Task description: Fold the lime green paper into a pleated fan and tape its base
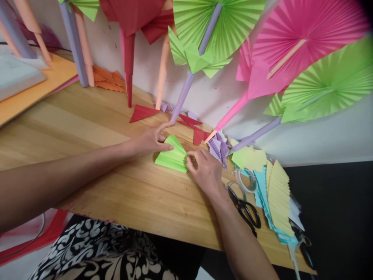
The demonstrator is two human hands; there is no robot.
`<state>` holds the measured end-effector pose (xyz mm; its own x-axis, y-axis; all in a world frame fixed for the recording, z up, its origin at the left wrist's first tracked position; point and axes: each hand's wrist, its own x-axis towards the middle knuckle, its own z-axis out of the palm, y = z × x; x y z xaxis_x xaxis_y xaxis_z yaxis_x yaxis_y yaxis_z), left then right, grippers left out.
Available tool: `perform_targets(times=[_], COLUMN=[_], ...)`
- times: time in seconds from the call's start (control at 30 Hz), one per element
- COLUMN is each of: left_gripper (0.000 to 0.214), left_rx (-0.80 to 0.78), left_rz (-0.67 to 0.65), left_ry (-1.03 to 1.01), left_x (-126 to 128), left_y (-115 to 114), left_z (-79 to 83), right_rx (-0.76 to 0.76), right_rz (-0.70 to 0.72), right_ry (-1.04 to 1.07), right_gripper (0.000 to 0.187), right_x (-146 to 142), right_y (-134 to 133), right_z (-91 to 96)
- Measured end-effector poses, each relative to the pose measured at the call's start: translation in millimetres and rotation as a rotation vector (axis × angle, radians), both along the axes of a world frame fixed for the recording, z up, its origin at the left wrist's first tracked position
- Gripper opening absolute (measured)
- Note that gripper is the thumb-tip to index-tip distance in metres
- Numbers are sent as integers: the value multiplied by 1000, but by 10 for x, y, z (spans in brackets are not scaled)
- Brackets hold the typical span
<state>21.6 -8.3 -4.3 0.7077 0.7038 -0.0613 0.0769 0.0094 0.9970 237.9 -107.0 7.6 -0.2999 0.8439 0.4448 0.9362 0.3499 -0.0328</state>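
A bright green pleated piece of paper [171, 158] lies on the wooden table [116, 182], its folds gathered at the right end and spread at the left. My right hand [205, 167] pinches that gathered end between thumb and fingertips. Over the left part of the paper is my left hand [150, 139], fingers apart, thumb at the paper's upper edge. Its index fingertip comes close to the foot of a purple paper stick [183, 93], which carries a large green pleated fan [233, 27] and leans on the wall.
Along the wall lean a pink fan [314, 27], another green fan [329, 85] and a red paper shape [134, 15]. Black-handled scissors [244, 210], a tape roll [246, 179] and yellow pleated paper [278, 198] lie at right. Purple scraps [218, 149] lie behind my right hand.
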Motion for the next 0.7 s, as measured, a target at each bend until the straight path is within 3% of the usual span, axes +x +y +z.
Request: perform_targets(times=[0.1,0.2,0.3,0.4,0.47,0.57,0.63,0.7], left_gripper=[89,81,71,54,38,22,16,14], left_rx=[-54,9,124,386,652,973,1081,1139], left_rz=[-6,69,220,358,307,55,-68,-103], left_ry=[-53,-32,27,66,105,224,304,361], left_x=[9,-8,-42,-58,-52,-30,-17,-11], left_y=[-39,8,100,147,135,81,49,31], left_z=[0,-21,-27,-20,-23,-40,-50,-56], right_rx=[-1,-7,-17,-67,-107,-125,-125,-126], right_rz=[5,1,0,29,52,63,60,56], right_ry=[16,36,31,0,-10,-9,-10,-13], right_gripper=[13,12,11,11,11,11,11,11], right_x=[-5,18,44,47,36,19,14,15], right_y=[1,9,19,26,26,24,24,26], right_z=[1,-10,-30,-49,-56,-58,-60,-64])
